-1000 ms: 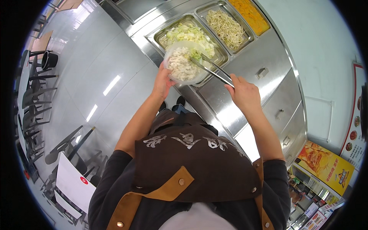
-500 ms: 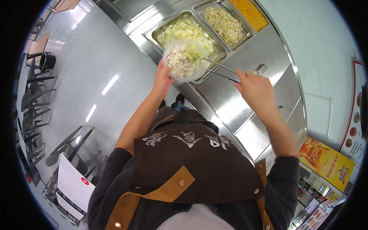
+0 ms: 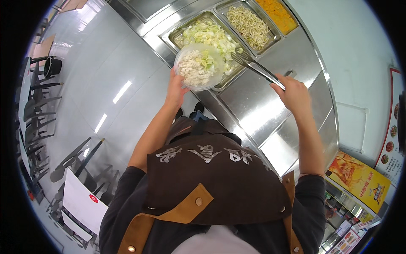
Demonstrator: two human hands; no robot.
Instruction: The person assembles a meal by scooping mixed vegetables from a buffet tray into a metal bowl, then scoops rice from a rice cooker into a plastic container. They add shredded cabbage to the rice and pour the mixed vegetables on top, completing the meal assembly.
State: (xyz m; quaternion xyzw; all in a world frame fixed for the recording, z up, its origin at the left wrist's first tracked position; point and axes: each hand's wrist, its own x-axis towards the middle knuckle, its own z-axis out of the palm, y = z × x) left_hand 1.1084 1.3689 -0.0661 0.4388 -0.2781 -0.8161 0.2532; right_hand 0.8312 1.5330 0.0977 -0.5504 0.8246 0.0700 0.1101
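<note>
My left hand (image 3: pixel 175 89) is closed on the rim and side of a clear plastic bowl (image 3: pixel 219 70), tilted a little over the counter's near edge. White rice (image 3: pixel 192 70) fills much of it, with some chopped cabbage (image 3: pixel 207 60) on top. In my right hand (image 3: pixel 292 95) are metal tongs (image 3: pixel 258 67), held by the handle end. Their slotted tips are apart from the bowl, above the right side of a steel tray (image 3: pixel 230 81) of chopped cabbage (image 3: pixel 211 34). Nothing shows between the tips.
Past the cabbage, steel trays hold bean sprouts (image 3: pixel 249 27) and an orange-yellow dish (image 3: pixel 277 15). The steel counter (image 3: pixel 270 122) curves along a pale wall on the right. Dark chairs (image 3: pixel 76 169) and white tables (image 3: pixel 82 197) stand at the left.
The tongs have moved right, out of the bowl, and their tips now show over the tray. My right hand shifted right with them. The bowl moved slightly left, with cabbage lying on the rice.
</note>
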